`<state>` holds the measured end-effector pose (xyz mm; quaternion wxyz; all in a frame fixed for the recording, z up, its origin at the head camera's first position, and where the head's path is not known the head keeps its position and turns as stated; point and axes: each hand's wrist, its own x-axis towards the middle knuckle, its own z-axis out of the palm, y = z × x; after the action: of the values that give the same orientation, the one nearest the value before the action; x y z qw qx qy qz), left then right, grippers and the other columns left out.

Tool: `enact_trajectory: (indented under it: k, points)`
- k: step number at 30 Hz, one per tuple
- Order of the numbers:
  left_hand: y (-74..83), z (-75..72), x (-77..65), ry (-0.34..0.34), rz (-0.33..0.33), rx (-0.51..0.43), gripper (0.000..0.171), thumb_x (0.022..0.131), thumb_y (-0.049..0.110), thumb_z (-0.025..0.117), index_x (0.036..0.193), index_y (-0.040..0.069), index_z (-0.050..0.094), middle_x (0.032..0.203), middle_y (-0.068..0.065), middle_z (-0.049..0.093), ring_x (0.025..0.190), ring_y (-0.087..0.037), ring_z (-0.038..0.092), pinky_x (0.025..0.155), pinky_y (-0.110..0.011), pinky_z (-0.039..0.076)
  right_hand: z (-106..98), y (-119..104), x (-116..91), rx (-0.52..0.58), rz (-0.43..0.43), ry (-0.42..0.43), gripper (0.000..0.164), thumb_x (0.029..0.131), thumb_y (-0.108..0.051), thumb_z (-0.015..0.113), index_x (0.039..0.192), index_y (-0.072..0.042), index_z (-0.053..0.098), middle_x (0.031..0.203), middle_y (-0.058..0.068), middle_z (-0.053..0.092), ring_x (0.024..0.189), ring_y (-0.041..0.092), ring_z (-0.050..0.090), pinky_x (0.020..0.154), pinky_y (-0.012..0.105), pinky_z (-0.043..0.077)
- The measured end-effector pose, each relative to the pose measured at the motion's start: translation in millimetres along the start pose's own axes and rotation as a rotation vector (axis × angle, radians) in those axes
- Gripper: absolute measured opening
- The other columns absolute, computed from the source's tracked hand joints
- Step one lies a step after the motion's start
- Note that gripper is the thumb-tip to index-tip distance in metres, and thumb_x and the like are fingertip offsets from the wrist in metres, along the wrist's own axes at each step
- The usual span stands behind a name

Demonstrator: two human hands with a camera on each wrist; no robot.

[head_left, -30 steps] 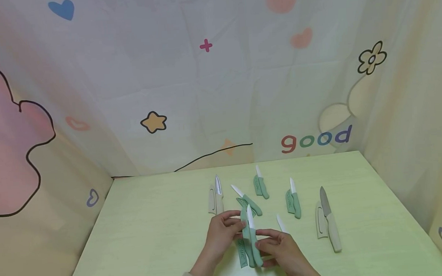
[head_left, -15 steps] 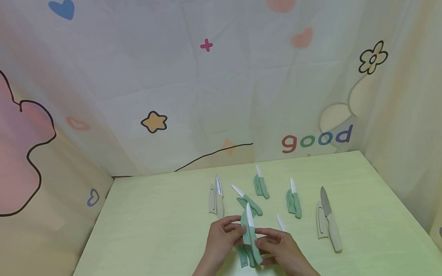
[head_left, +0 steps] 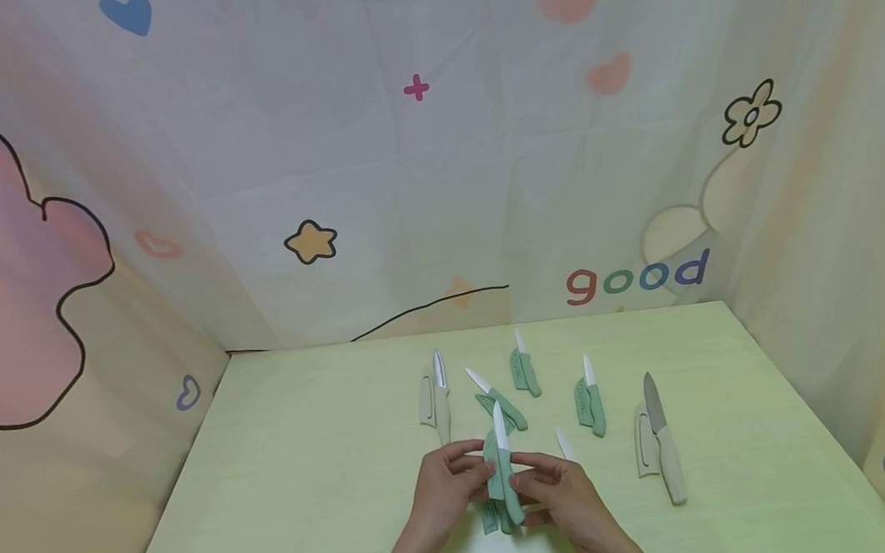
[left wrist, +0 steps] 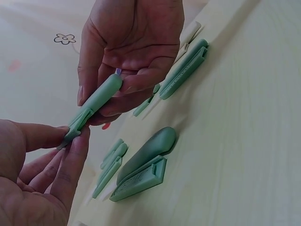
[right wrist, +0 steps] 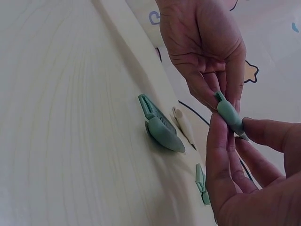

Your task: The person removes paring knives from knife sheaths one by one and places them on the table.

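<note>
Held up over the table is a paring knife with a green handle and a white blade pointing away. My right hand pinches its handle between thumb and fingers. Close along its left side is a green blade sheath, pinched by my left hand. The left wrist view shows the left thumb and fingertips on the sheath, right beside the knife handle. Below the hands another green sheath and knife lie on the table, partly hidden. Behind my right hand a white blade sticks out.
Farther back lie green knives, each beside its sheath: a tilted one, one at the back and one to the right. A cream-handled knife lies at right, another at left. A printed curtain surrounds the table.
The sheath in my left hand has come slightly down and turned, showing more of its lettered face. The knife in my right hand has shifted slightly. The knives on the table have stayed put.
</note>
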<state>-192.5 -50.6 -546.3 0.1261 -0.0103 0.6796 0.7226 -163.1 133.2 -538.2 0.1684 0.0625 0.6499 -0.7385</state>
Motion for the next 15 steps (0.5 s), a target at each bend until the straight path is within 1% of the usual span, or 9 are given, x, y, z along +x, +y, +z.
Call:
enact_trajectory:
  k: [7,15]
  points:
    - [-2.9,-0.5,-3.4,0.002,0.002,0.001,0.032,0.082,0.005,0.074,0.114,0.004,0.068,0.089,-0.01,0.074,0.08,-0.022,0.067,0.066,-0.032,0.062,2.0,-1.3,1.7,-0.001,0.001,0.009,0.045,0.088,-0.015,0.071,0.129,0.0,0.058,0.095,0.01,0.071,0.086,0.03,0.066,0.063,0.039,0.062]
    - [-5.3,-4.5,-6.5,0.006,0.011,0.023,0.031,0.083,0.005,0.073,0.113,0.004,0.068,0.087,-0.011,0.074,0.077,-0.023,0.067,0.061,-0.03,0.062,5.2,-0.1,3.8,-0.005,-0.003,-0.008,0.046,0.089,-0.017,0.07,0.129,0.0,0.058,0.096,0.01,0.072,0.087,0.031,0.066,0.061,0.035,0.062]
